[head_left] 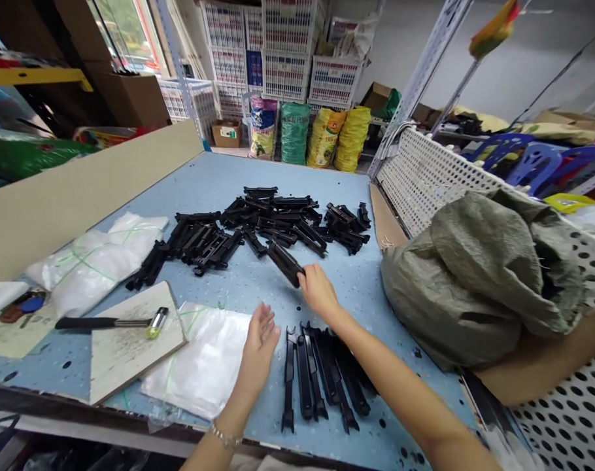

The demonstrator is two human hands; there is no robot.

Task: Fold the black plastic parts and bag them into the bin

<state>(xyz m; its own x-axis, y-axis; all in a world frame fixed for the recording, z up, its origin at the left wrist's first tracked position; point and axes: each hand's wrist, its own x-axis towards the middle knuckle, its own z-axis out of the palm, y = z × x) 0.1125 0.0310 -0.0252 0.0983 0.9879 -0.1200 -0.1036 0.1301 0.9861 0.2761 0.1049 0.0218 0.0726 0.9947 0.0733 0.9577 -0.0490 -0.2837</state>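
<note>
At the bottom center, black parts (305, 373) lie side by side on the blue table (214, 173). Just left of them, my left hand (262, 333) is empty, fingers spread. Mid-frame, my right hand (317, 288) grips one end of a black piece (285, 263). Beyond it, across the center, sits a loose black pile (272, 216).

Dozens of black parts (284, 263), one hammer (108, 323)

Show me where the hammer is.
In the head view, the hammer lies across the pale board on the left side of the blue table, handle pointing left, with clear bags and the left hand to its right.
</note>
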